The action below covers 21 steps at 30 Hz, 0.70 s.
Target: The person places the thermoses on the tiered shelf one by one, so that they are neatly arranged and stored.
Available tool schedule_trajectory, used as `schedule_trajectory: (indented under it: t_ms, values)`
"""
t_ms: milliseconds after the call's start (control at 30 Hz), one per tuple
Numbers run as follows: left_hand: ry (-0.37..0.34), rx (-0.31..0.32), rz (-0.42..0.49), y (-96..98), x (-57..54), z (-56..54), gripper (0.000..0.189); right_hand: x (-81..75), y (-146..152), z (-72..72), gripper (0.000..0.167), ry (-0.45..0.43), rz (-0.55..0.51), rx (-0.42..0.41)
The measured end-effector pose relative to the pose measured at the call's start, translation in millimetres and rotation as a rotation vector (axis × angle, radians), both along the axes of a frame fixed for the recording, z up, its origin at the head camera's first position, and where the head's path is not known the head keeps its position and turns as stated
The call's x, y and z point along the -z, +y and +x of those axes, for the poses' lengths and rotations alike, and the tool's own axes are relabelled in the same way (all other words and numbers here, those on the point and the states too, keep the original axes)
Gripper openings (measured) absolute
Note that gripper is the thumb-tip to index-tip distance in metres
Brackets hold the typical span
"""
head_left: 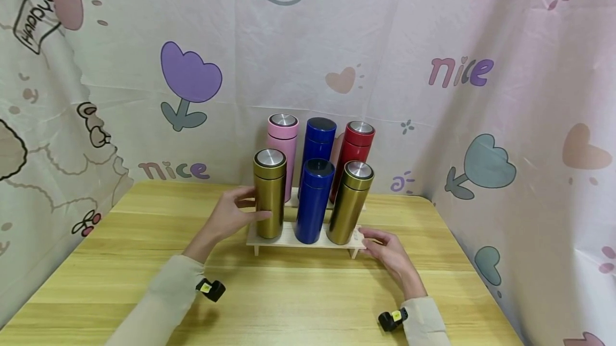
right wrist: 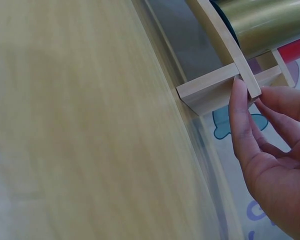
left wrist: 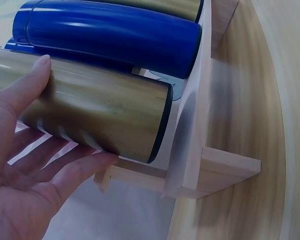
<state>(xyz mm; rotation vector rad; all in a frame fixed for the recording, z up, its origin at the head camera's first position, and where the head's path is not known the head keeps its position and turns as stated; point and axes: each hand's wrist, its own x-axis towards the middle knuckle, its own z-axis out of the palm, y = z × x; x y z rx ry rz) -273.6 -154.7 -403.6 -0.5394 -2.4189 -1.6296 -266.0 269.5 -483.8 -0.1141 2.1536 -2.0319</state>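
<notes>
My left hand point(head_left: 233, 215) holds a gold thermos bottle point(head_left: 270, 196) at the left of the front row, thumb in front and fingers behind. In the left wrist view, a narrow gap shows between the base of this gold bottle point(left wrist: 105, 110) and the shelf board point(left wrist: 190, 150). The right front corner of the wooden rack point(head_left: 289, 238) is pinched between thumb and fingers of my right hand point(head_left: 389, 254). Beside the held bottle stand a blue thermos bottle point(head_left: 315, 201) and a second gold bottle point(head_left: 350, 204), which leans slightly right in the head view.
On the rack's back tier stand a pink bottle point(head_left: 283, 145), another blue bottle point(head_left: 320, 140) and a red bottle point(head_left: 358, 145). The rack rests on a wood-grain table point(head_left: 298, 298). A printed curtain point(head_left: 298, 68) hangs behind and at both sides.
</notes>
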Motion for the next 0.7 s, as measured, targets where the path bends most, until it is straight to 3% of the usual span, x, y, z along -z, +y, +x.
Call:
schedule_trajectory:
  t_ms: [700]
  values:
    - [-0.082,-0.011,0.009,11.9,2.9,-0.1,0.074,-0.9,0,0.2,0.048,-0.003,0.012,0.002]
